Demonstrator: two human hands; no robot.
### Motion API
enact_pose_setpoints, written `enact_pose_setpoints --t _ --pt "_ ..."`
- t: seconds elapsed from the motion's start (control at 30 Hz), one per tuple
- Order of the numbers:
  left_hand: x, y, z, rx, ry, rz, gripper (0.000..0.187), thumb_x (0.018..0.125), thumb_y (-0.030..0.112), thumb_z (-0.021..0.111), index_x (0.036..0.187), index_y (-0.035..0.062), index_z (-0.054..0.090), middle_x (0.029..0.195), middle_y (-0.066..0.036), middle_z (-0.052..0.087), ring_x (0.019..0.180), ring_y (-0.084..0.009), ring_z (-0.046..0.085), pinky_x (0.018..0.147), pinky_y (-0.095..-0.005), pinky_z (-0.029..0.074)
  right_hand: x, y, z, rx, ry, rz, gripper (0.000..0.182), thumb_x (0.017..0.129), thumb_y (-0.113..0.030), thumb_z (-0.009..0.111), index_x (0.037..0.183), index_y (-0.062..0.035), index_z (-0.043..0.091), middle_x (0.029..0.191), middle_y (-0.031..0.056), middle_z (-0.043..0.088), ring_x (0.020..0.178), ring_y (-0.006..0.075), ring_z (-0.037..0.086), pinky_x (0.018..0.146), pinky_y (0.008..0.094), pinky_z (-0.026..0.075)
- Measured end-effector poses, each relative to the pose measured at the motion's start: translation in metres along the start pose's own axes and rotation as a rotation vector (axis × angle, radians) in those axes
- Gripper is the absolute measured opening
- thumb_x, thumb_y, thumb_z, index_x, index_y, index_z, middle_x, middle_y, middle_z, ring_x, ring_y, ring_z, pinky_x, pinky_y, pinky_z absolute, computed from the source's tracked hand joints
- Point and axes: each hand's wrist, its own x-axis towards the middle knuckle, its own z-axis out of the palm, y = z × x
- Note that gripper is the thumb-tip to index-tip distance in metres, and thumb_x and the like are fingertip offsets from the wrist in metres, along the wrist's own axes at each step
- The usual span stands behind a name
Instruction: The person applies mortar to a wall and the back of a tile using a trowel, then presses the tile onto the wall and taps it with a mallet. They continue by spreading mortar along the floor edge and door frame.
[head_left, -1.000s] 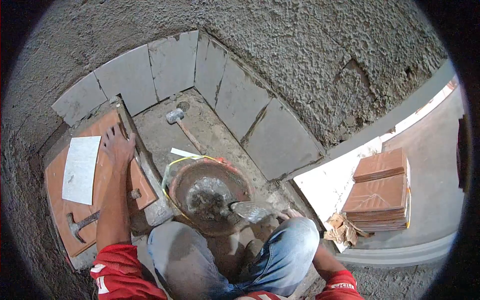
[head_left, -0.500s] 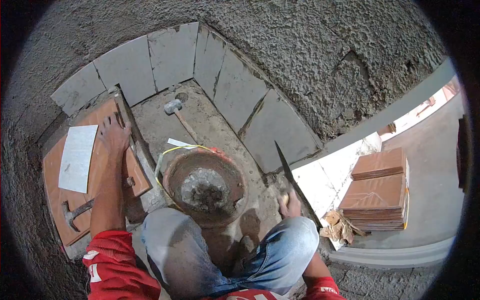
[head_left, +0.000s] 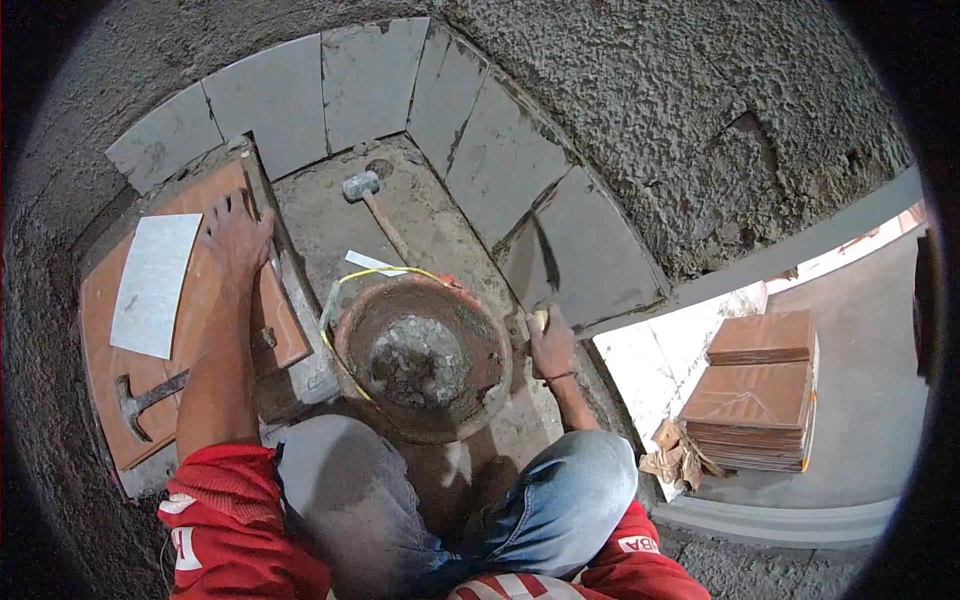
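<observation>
My left hand (head_left: 238, 238) rests with its fingers apart on the orange tiles (head_left: 222, 335) at the left, beside a loose white tile (head_left: 157, 285). My right hand (head_left: 551, 342) is wrapped round the handle of a trowel. The dark trowel blade (head_left: 546, 252) points up, in front of the grey wall tiles (head_left: 585, 250). Between my arms stands a round tub (head_left: 352, 366) with grey mortar (head_left: 418, 358) in it, and a yellow-edged strap lies round its rim.
A mallet (head_left: 385, 220) lies behind the tub, near a white strip (head_left: 376, 264). A claw hammer (head_left: 150, 402) is on the orange tiles. At the right are stacked brown tiles (head_left: 750, 395) and crumpled paper (head_left: 680, 456). Rough plaster wall (head_left: 680, 110) rises ahead.
My right hand has moved up and left from beside my knee, bringing the trowel to the wall tiles. My left hand stays on the orange tiles. The view has shifted slightly.
</observation>
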Motion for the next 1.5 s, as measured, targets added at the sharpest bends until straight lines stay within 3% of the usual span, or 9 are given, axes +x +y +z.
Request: enact_pose_setpoints --t 0.2,0.4,0.6,0.67,0.8,1.03,1.17,1.4,1.5 --pt "0.0 -0.003 0.003 -0.001 0.032 0.012 0.062 0.089 0.046 0.066 0.138 0.0096 0.058 0.138 -0.017 0.056 0.136 -0.0371 0.047 0.108 -0.0626 0.037 -0.001 0.04 0.059 -0.083 -0.18 0.078 0.043 0.093 -0.035 0.066 0.116 0.0011 0.061 0.103 0.0318 0.069 0.101 0.0519 0.065 0.086 0.0578 0.051" --pt "0.0 -0.005 0.006 0.018 0.034 0.034 0.063 0.089 0.047 0.067 0.139 0.0092 0.058 0.139 -0.017 0.056 0.137 -0.0377 0.047 0.109 -0.0617 0.036 -0.01 0.051 0.078 -0.089 0.009 -0.01 0.044 0.095 -0.037 0.068 0.115 0.002 0.063 0.105 0.0308 0.07 0.1 0.05 0.067 0.088 0.056 0.052" --pt "0.001 -0.004 0.003 0.016 0.011 0.021 0.065 0.089 0.049 0.067 0.138 0.0071 0.058 0.139 -0.017 0.055 0.137 -0.0376 0.046 0.108 -0.0623 0.035 -0.019 0.055 0.073 -0.165 -0.092 0.077 0.053 0.095 -0.039 0.069 0.127 0.0035 0.061 0.104 0.0317 0.071 0.099 0.0499 0.068 0.088 0.0569 0.053" --pt "0.0 -0.002 0.002 0.017 -0.017 0.009 0.066 0.089 0.049 0.067 0.138 0.0066 0.058 0.14 -0.017 0.054 0.137 -0.0376 0.046 0.108 -0.0625 0.035 -0.025 0.059 0.065 -0.129 -0.264 0.118 0.053 0.096 -0.038 0.067 0.128 0.0037 0.06 0.106 0.032 0.071 0.1 0.0495 0.068 0.087 0.0575 0.053" --pt "0.003 -0.001 -0.001 0.027 -0.069 -0.007 0.067 0.089 0.049 0.065 0.14 0.006 0.058 0.143 -0.018 0.054 0.138 -0.0382 0.046 0.109 -0.0644 0.034 -0.038 0.046 0.055 -0.165 -0.2 0.156 0.049 0.098 -0.038 0.063 0.123 0.0043 0.062 0.107 0.0323 0.071 0.101 0.0494 0.068 0.087 0.0571 0.054" --pt "0.003 -0.007 0.013 0.052 0.056 0.019 0.068 0.089 0.049 0.066 0.142 0.0072 0.057 0.144 -0.018 0.053 0.138 -0.0385 0.046 0.11 -0.0651 0.033 0.003 0.072 0.093 -0.355 -0.43 0.122 0.042 0.099 -0.034 0.058 0.111 0.0042 0.07 0.106 0.0316 0.072 0.101 0.0479 0.07 0.085 0.0576 0.056" --pt "0.004 0.001 -0.001 0.039 -0.074 -0.023 0.068 0.089 0.05 0.067 0.143 0.0092 0.057 0.147 -0.018 0.052 0.141 -0.0381 0.044 0.112 -0.0646 0.032 0.016 0.04 0.09 -0.332 -0.471 0.198 0.036 0.1 -0.028 0.057 0.104 0.0041 0.072 0.112 0.0297 0.073 0.108 0.0455 0.071 0.089 0.0553 0.057" --pt "0.004 0.001 0.005 0.07 -0.04 -0.019 0.068 0.09 0.05 0.067 0.143 0.0097 0.057 0.149 -0.019 0.051 0.141 -0.0387 0.044 0.112 -0.0637 0.032 0.032 0.044 0.103 -0.266 -0.45 0.312 0.042 0.101 -0.034 0.057 0.118 0.0034 0.068 0.113 0.0291 0.073 0.107 0.0469 0.07 0.09 0.0556 0.056" --pt "0.004 0.001 0.004 0.053 -0.051 -0.014 0.067 0.09 0.05 0.066 0.143 0.0095 0.057 0.15 -0.02 0.051 0.141 -0.0386 0.044 0.112 -0.0638 0.032 0.038 0.059 0.116 -0.262 -0.455 0.18 0.044 0.101 -0.037 0.058 0.116 0.0033 0.068 0.112 0.0294 0.073 0.105 0.047 0.071 0.089 0.0564 0.056"
